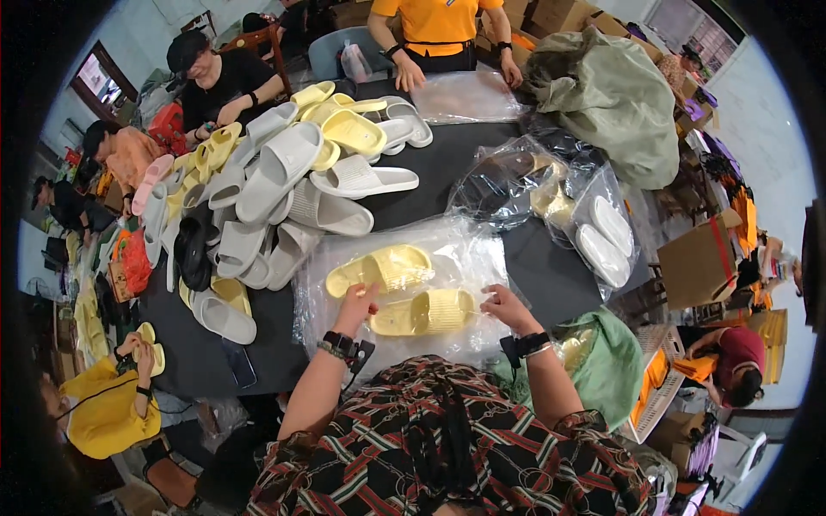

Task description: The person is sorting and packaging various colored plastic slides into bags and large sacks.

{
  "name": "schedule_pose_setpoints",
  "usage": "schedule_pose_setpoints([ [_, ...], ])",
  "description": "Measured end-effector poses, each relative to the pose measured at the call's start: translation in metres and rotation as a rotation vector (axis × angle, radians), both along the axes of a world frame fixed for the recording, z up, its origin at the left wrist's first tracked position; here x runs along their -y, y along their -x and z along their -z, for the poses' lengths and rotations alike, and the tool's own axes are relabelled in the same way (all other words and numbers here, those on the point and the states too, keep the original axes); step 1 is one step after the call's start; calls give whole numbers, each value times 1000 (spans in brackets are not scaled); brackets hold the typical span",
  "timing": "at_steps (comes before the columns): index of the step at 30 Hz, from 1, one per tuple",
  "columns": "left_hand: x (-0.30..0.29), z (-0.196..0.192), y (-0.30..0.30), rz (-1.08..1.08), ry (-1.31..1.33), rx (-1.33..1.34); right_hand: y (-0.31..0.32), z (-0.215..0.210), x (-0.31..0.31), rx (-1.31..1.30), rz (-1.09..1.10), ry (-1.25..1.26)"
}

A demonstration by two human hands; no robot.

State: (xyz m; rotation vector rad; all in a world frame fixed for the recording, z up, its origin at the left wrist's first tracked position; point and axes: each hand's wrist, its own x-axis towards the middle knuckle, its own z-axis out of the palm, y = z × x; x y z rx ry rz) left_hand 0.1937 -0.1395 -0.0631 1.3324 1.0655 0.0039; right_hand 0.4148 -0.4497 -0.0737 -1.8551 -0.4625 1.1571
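Note:
Two yellow slippers lie sole down on a stack of clear plastic bags (473,258) in front of me. The far slipper (391,268) points right, and the near slipper (426,312) lies parallel to it, its strap toward the right. Whether film covers them I cannot tell. My left hand (354,308) is at their left ends, fingers curled in; what they pinch, if anything, is too small to make out. Beyond the near slipper's toe is my right hand (509,310), thumb and forefinger apart over the bags.
A heap of grey and yellow slippers (280,172) covers the table's left side. A phone (238,362) lies near the front edge. Bagged white slippers (605,241) are at right, with a green sack (602,365) nearer me. Opposite, a person in orange (434,30) handles plastic bags.

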Motion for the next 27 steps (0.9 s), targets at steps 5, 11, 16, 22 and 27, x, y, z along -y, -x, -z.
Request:
schedule_pose_setpoints([
  [5,-12,26,-3,4,-602,-137,17,-13,-12,-172,138,-40],
  [11,-25,40,-2,-131,-535,-91,23,-15,-7,-130,158,4],
  [16,-32,26,-4,8,-73,-73,23,6,-8,54,83,-14],
  [22,-37,7,19,-196,-431,256,39,-22,-27,104,159,-146],
  [27,-39,-110,38,-289,-368,349,42,-47,-37,-86,167,-312],
])
